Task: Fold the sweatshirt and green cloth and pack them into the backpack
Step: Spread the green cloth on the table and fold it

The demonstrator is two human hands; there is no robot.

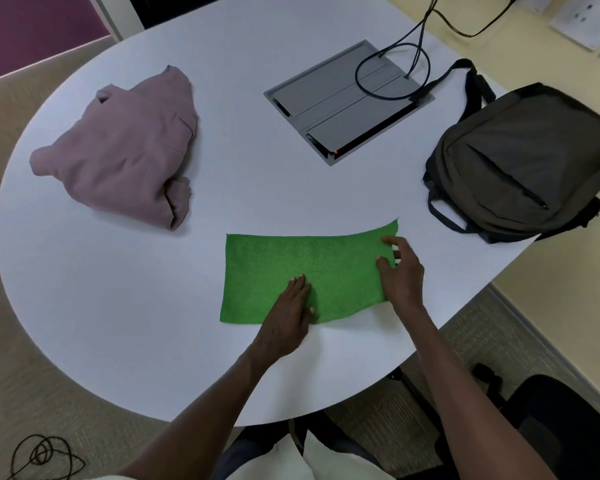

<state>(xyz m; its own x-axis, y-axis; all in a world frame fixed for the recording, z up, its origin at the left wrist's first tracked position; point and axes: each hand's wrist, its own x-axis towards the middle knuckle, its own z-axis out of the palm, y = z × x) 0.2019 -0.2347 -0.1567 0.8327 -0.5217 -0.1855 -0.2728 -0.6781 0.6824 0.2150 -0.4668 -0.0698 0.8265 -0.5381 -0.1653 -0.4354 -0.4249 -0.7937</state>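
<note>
The green cloth (pixel 302 271) lies as a flat strip near the table's (pixel 118 323) near edge, probably already folded once; the left hand (pixel 286 320) rests on its middle with fingers straight and together, likely pinning it so it cannot slide; the right hand (pixel 400 268) sits at the cloth's right end, fingers curled at the edge, seemingly pinching it for the next fold, though the grip is not fully clear; the sweatshirt (pixel 125 150) sits folded toward the left edge; the backpack (pixel 523 161) lies shut by the right edge, awaiting both.
</note>
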